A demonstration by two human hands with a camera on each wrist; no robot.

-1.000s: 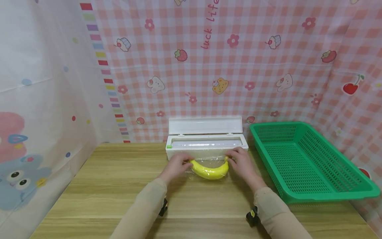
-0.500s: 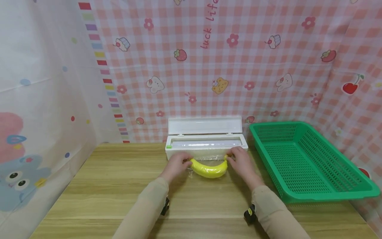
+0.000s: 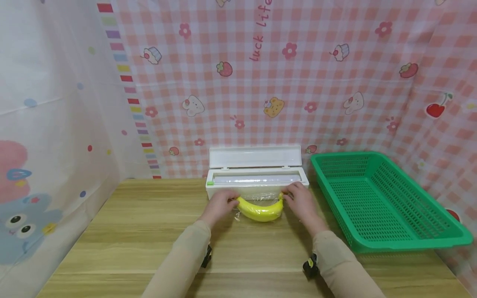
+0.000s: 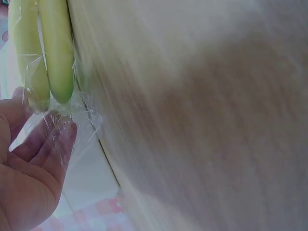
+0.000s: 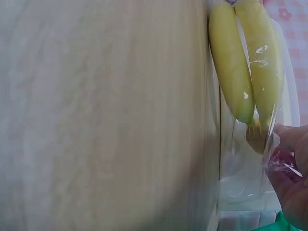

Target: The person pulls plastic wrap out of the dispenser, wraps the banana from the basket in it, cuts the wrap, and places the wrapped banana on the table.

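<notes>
Here, at the middle of a wood-grain table (image 3: 123, 240), just in front of a white wrap dispenser (image 3: 227, 192): a yellow banana (image 3: 261, 212), bent in a U with both ends toward the dispenser, glossy under clear film (image 4: 91, 115). From the head, a single curve; from both wrists, two yellow lengths side by side, one with a greenish tip. On the wood or slightly above it: impossible to tell.

At the banana's left end, a left hand (image 3: 218, 205), thumb and fingers in a pinch on gathered film, with loose, crinkled plastic past the fingertips. At the right end, close by the brownish stem (image 5: 256, 138), a right hand (image 3: 302, 203), likewise in a pinch, with a crumpled fold of film between thumb and fingers. Over both forearms, light beige sleeves (image 3: 177, 263); at each wrist, a dark device (image 3: 311, 266).

On the dispenser, a white lid (image 3: 255, 157), raised and tilted back; in the long slot, a pale roll (image 3: 257, 179); at the slot's left corner, a small bright green piece (image 3: 210, 183). Between dispenser and banana, more film, with glints.

To the right, near the dispenser and apart from the right hand, a large green basket (image 3: 410, 244) of perforated plastic. Behind, a pink-and-white checked cloth (image 3: 238, 89) with strawberries, flowers, cupcakes and the words "luck life"; to the left, a white cloth (image 3: 56, 111) with coloured dots and a blue cartoon animal.
</notes>
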